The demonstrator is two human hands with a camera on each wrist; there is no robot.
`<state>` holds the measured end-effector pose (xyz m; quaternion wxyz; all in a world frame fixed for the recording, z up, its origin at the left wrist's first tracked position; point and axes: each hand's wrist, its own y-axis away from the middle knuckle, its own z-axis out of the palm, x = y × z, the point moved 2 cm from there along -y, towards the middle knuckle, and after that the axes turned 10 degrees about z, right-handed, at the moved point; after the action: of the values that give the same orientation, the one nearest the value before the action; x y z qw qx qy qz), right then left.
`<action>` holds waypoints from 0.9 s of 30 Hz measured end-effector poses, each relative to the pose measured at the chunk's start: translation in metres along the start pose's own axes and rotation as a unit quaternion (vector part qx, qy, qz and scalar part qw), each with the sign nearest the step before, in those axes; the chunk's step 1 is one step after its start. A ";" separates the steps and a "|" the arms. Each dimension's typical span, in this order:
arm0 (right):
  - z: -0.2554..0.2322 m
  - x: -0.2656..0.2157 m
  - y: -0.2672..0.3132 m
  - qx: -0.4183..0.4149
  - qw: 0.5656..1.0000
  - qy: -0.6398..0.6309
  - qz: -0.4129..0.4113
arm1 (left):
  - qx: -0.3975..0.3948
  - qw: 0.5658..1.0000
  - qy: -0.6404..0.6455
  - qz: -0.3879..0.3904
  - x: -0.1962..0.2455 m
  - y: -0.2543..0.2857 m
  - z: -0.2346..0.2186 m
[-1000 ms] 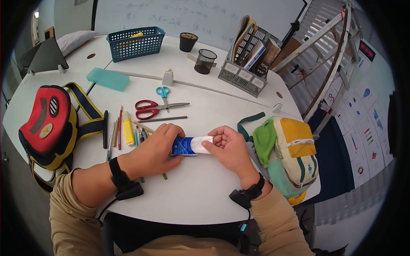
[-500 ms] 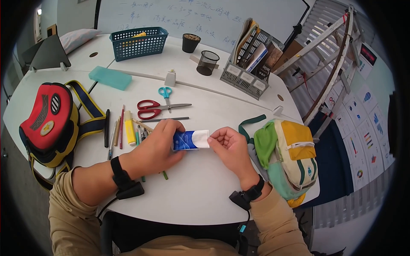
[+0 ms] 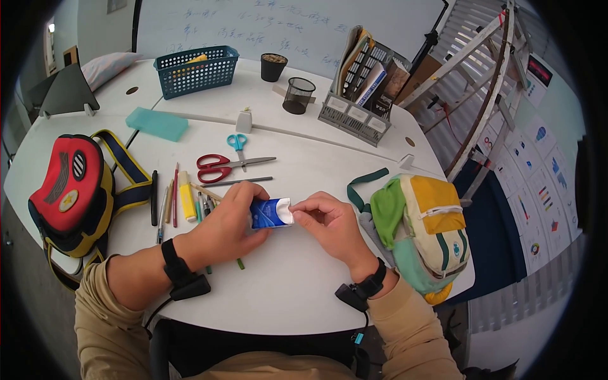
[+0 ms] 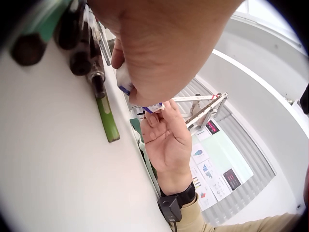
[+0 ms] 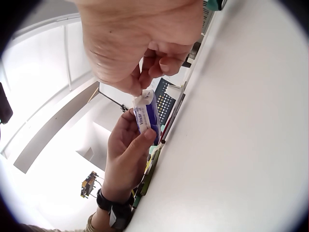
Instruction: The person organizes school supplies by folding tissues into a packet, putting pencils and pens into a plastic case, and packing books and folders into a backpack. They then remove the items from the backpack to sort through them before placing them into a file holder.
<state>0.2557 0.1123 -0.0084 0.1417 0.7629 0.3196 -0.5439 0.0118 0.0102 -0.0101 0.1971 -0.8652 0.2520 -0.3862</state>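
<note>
A small blue-and-white tissue pack [image 3: 269, 214] is held above the table between both hands. The left hand [image 3: 229, 218] grips its left end, thumb below and fingers over the top. At the white right end, the right hand [image 3: 329, 221] pinches the edge between thumb and index finger, its other fingers curled in. In the right wrist view, lettering shows on the side of the tissue pack [image 5: 146, 115], with the left hand [image 5: 124, 154] around its lower part. Much of the pack is hidden behind the left hand in the left wrist view.
Several pens and pencils lie by the left forearm, with a yellow highlighter [image 3: 187, 197] among them. Red scissors [image 3: 215, 169] and blue scissors [image 3: 237, 143] lie beyond. A red bag [image 3: 66, 190] stands left, a multicoloured backpack [image 3: 424, 228] right. Behind are a basket [image 3: 196, 75] and file holder [image 3: 354, 117].
The white part sticking out of the pack has become shorter, its edge now curved. The right hand has shifted left, closer to the left hand, and pinches that edge.
</note>
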 end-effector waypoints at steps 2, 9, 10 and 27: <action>0.000 0.005 0.000 0.018 1.000 -0.014 -0.007 | 0.006 1.000 -0.006 0.003 -0.001 0.000 0.000; 0.003 0.014 -0.003 -0.004 0.993 -0.106 0.049 | 0.040 0.999 -0.005 0.010 -0.005 0.001 0.002; 0.004 0.012 -0.003 -0.005 0.994 -0.103 0.042 | 0.033 0.999 -0.008 0.013 -0.005 0.001 0.002; 0.003 -0.005 0.002 0.004 0.997 0.005 -0.074 | -0.048 0.996 0.005 0.074 0.015 -0.008 -0.006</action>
<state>0.2543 0.1075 -0.0052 0.0968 0.7403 0.3736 -0.5505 0.0178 0.0068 0.0063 0.1823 -0.8506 0.3342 -0.3627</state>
